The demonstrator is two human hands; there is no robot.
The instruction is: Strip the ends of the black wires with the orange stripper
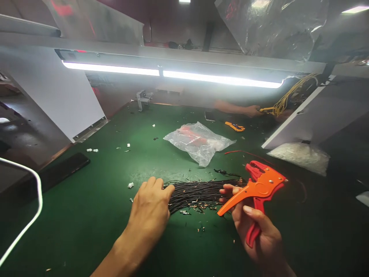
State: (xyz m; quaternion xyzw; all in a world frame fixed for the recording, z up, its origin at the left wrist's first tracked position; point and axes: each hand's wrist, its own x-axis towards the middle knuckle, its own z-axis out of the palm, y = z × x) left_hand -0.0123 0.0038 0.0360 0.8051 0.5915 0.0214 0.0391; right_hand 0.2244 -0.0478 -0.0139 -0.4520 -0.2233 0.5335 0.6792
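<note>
A bundle of thin black wires (201, 192) lies across the green mat (95, 215) in front of me, with small metal ends and offcuts scattered around it. My left hand (151, 209) rests palm down on the left end of the bundle, fingertips on the wires. An orange and red wire stripper (258, 188) sits in my right hand (256, 231), which grips its handles with the jaws pointing up and right, just beside the right end of the bundle.
A clear plastic bag (198, 142) with red parts lies beyond the wires. A black phone (62, 171) sits at the left. Another person's hand (250, 111) holds yellow wires (284, 102) at the far right, near an orange tool (235, 126). A white bag (300, 156) lies right.
</note>
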